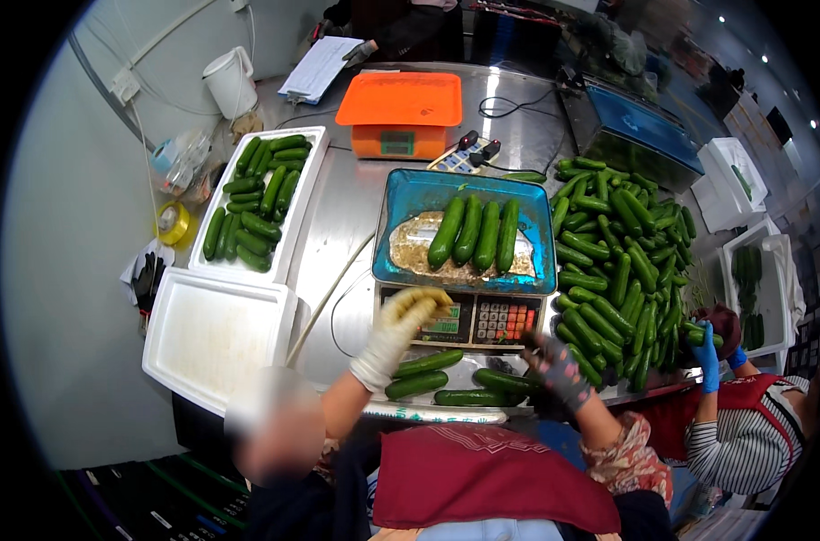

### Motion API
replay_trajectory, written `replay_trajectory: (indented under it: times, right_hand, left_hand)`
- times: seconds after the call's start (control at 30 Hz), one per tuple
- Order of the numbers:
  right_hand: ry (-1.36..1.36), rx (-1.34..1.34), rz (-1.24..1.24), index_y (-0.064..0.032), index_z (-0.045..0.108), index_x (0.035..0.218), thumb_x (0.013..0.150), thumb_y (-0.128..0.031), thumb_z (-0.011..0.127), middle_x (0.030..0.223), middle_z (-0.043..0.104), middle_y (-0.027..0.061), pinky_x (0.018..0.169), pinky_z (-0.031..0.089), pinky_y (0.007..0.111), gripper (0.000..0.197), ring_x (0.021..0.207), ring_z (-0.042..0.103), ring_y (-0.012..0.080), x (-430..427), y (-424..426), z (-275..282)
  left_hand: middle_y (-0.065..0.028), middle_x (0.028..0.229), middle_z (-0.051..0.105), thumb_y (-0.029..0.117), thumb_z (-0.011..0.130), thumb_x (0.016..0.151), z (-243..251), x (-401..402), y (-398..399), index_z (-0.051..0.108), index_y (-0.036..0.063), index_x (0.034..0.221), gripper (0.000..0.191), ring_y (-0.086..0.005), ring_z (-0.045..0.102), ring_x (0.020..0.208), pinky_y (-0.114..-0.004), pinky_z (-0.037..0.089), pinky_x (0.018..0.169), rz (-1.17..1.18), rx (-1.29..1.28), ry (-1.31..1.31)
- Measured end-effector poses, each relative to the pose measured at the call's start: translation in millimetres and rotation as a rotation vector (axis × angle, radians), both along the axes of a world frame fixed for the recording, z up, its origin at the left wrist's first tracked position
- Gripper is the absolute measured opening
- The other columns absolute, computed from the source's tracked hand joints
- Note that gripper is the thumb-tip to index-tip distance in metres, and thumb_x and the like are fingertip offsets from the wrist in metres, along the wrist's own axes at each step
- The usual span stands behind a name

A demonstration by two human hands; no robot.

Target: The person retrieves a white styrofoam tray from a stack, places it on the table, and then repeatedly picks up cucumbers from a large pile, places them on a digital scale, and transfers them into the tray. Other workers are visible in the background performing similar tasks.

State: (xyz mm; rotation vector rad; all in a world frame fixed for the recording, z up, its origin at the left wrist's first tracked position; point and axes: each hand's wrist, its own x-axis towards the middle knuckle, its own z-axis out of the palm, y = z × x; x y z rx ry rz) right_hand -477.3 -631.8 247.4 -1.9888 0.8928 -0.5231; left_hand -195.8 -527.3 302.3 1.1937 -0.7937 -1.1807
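Four cucumbers [474,233] lie side by side on the blue tray [464,285] of a digital scale. My left hand [410,324], in a pale, yellow-stained glove, hovers over the left of the scale's display, its fingers bent and holding nothing visible. Near the scale's lower right corner is my right hand [559,368] in a dark patterned glove; its fingers are dark and blurred, so its grip is unclear. Between my hands and the table's front edge lie several cucumbers [417,384]. A large cucumber pile [613,270] rises to the right of the scale.
At left are a white foam box [319,145] of cucumbers and an empty foam tray or lid [214,338]. Behind stand an orange scale [400,101], a power strip [461,159] and a white jug [231,84]. A person in blue gloves [708,358] holds cucumbers at right; another holds a clipboard [322,67].
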Motion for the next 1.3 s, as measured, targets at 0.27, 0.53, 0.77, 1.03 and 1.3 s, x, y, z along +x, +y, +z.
replay_trajectory:
  times: [0.27,0.53,0.77,1.03,1.3]
  right_hand:
    - [-0.262,0.731,-0.16,-0.0032,0.054,0.113,0.087,-0.033,0.061,0.092,0.064,0.0081,0.063,0.05,0.027,0.04,0.076,0.063,0.0168,105,-160,6]
    - [-0.189,0.55,-0.21,-0.0034,0.052,0.117,0.083,-0.023,0.068,0.098,0.064,0.0112,0.069,0.052,0.03,0.042,0.084,0.063,0.0181,154,-178,-47]
    - [-0.861,1.087,0.08,-0.0006,0.036,0.13,0.091,-0.008,0.053,0.109,0.056,0.0198,0.074,0.053,0.03,0.043,0.079,0.059,0.0218,142,-156,-73]
    - [-0.835,0.768,0.067,-0.0043,0.04,0.132,0.09,-0.015,0.046,0.109,0.055,0.0138,0.06,0.043,0.025,0.044,0.07,0.048,0.0162,137,-79,3]
    - [-0.808,0.493,0.132,-0.0022,0.035,0.135,0.083,-0.005,0.062,0.121,0.053,0.0083,0.09,0.046,0.029,0.059,0.106,0.055,0.016,115,-21,37]
  left_hand:
    - [-0.0088,0.104,0.061,0.028,0.058,0.089,-2,70,-113,0.053,-0.0015,0.12,0.043,-0.0144,0.059,0.089,-0.024,0.046,0.078,0.02,0.272,-0.178]
    - [-0.0093,0.096,0.063,0.026,0.068,0.083,-14,40,-159,0.058,-0.0003,0.113,0.041,-0.016,0.061,0.082,-0.028,0.05,0.068,-0.113,0.324,0.014]
    - [-0.0072,0.098,0.063,0.018,0.068,0.084,-1,45,-143,0.055,0.0034,0.116,0.037,-0.0163,0.062,0.079,-0.029,0.052,0.066,-0.094,0.22,0.409]
    - [-0.0074,0.111,0.059,0.009,0.068,0.082,19,20,-71,0.048,-0.0007,0.124,0.047,-0.0155,0.056,0.099,-0.028,0.046,0.088,-0.044,-0.105,0.228]
    - [-0.0081,0.136,0.042,0.003,0.074,0.076,18,-47,-26,0.03,0.0051,0.141,0.078,-0.0186,0.043,0.124,-0.031,0.037,0.103,0.14,-0.332,-0.342]
